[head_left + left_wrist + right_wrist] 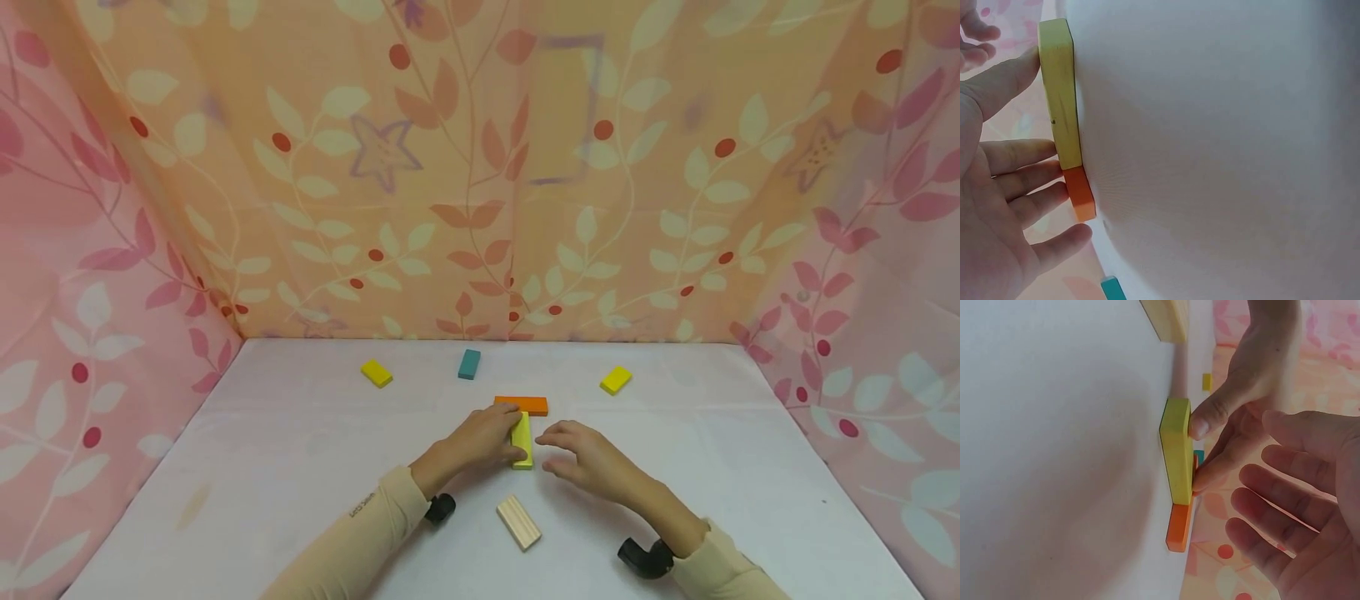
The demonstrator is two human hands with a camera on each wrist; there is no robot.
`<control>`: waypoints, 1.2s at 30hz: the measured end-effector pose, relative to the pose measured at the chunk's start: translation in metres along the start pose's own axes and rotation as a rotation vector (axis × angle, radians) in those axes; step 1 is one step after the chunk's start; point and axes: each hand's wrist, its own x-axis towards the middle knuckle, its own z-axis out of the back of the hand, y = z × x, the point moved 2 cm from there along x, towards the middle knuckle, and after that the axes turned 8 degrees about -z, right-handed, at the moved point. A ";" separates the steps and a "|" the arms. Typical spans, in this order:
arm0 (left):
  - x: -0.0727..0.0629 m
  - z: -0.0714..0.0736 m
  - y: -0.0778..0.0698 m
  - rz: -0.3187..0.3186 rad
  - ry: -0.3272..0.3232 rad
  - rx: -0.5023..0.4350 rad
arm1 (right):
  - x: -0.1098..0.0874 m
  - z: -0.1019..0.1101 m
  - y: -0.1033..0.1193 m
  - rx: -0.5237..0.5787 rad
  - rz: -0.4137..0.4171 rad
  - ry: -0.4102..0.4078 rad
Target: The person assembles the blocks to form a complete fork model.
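A yellow-green block (522, 450) lies flat on the white tabletop, its far end against the orange block (531, 406), which lies crosswise. My left hand (483, 435) reaches over from the left; its thumb touches the yellow-green block near the close end, and its fingertips rest by the far end and on the orange block. To the right, my right hand (592, 462) hovers just beside the yellow-green block with fingers apart, touching nothing. Closer to me is a plain wooden block (519, 523) with a grooved top, lying at a slant.
Toward the back of the table (300, 467) lie a yellow block (377, 373) on the left, a teal block (469, 364) near the middle and another yellow block (617, 381) on the right. Patterned curtains (480, 250) enclose the back and both sides.
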 end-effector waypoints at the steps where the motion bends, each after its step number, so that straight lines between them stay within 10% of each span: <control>1: 0.000 0.000 0.000 0.001 0.000 -0.002 | -0.001 0.000 0.001 0.005 -0.002 0.006; 36: 0.001 0.002 0.000 -0.010 0.030 0.012 | -0.023 -0.034 0.028 -0.008 0.169 0.245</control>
